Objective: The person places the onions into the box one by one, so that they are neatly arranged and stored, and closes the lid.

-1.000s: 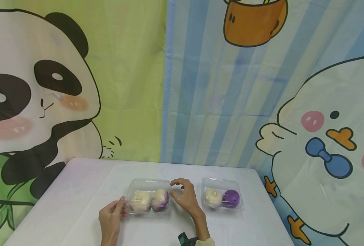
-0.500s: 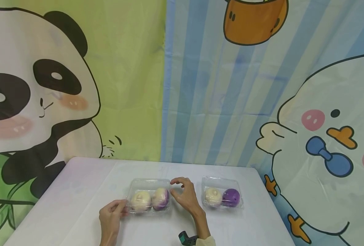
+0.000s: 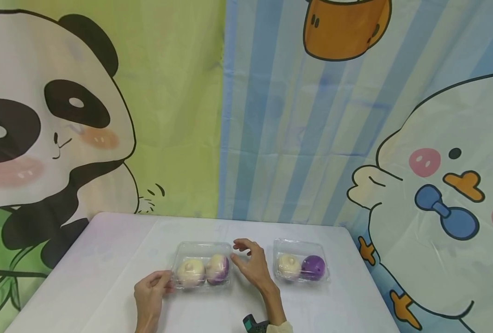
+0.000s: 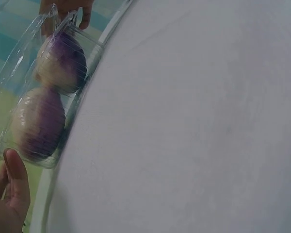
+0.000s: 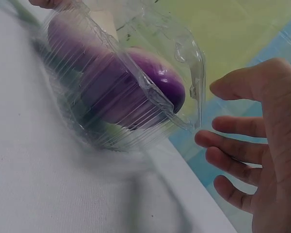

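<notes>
A clear plastic clamshell box [image 3: 205, 249] lies on the white table, with two purple-and-white turnips inside: one pale side up [image 3: 191, 273], the other showing purple [image 3: 218, 269]. My left hand [image 3: 150, 291] pinches the box's left end; in the left wrist view the thumb [image 4: 15, 167] lies at its corner. Just off the right end is my right hand [image 3: 252, 266], fingers loosely bent and holding nothing. From the right wrist, a gap shows between the fingertips [image 5: 203, 138] and the box's rim [image 5: 200, 73], where lid and base edges stand apart.
A second clear box [image 3: 300, 247] to the right of my right hand contains a pale turnip [image 3: 289, 267] and a purple one [image 3: 313, 268]. Behind the table [image 3: 117, 268] hangs a cartoon-printed curtain [image 3: 180, 115]. A dark device [image 3: 255, 324] sits by the right wrist.
My right hand has drawn slightly right, away from the box's end. The left hand's thumb has lowered a little at the left edge. Both boxes stay in place.
</notes>
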`<state>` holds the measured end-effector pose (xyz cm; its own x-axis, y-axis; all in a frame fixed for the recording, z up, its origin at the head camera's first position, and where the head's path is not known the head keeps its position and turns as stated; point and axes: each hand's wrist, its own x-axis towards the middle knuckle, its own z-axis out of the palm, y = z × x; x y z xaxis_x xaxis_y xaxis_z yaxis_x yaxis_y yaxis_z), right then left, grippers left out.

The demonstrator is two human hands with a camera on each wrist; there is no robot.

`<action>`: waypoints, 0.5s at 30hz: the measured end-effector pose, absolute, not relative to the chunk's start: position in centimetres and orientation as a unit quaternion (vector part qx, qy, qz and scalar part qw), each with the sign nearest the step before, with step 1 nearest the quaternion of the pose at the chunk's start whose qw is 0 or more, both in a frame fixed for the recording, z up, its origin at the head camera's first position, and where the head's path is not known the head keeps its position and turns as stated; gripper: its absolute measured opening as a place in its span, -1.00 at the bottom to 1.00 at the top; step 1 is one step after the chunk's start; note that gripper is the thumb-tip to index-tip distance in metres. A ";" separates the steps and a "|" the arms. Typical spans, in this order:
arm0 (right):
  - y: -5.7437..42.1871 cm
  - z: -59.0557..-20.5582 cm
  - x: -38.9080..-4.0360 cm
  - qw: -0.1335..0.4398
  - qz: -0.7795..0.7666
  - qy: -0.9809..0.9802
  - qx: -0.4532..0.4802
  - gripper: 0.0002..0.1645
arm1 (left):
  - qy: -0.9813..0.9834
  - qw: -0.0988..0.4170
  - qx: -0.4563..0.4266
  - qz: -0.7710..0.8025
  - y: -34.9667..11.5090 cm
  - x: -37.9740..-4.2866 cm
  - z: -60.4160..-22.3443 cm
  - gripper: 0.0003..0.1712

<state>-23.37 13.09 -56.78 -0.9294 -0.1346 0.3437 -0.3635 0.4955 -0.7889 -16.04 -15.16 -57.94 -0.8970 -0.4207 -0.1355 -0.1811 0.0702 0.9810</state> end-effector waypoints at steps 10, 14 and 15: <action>13.6 -57.2 -23.1 0.101 0.485 -0.859 0.132 -0.64 | -0.719 0.101 0.204 -0.657 -15.1 -16.0 -58.0 -0.72; 13.6 -57.4 -22.9 0.094 0.485 -0.861 0.124 -0.68 | -0.718 0.099 0.204 -0.658 -15.1 -16.0 -58.0 -0.71; 13.6 -57.4 -22.8 0.091 0.487 -0.860 0.122 -0.68 | -0.718 0.098 0.204 -0.658 -15.1 -16.0 -58.1 -0.71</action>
<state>-22.79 13.60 -57.41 -0.9534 -0.1220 0.2759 -0.2994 0.4956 -0.8153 -16.01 -15.12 -58.07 -0.8978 -0.4215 -0.1276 -0.1637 0.0506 0.9852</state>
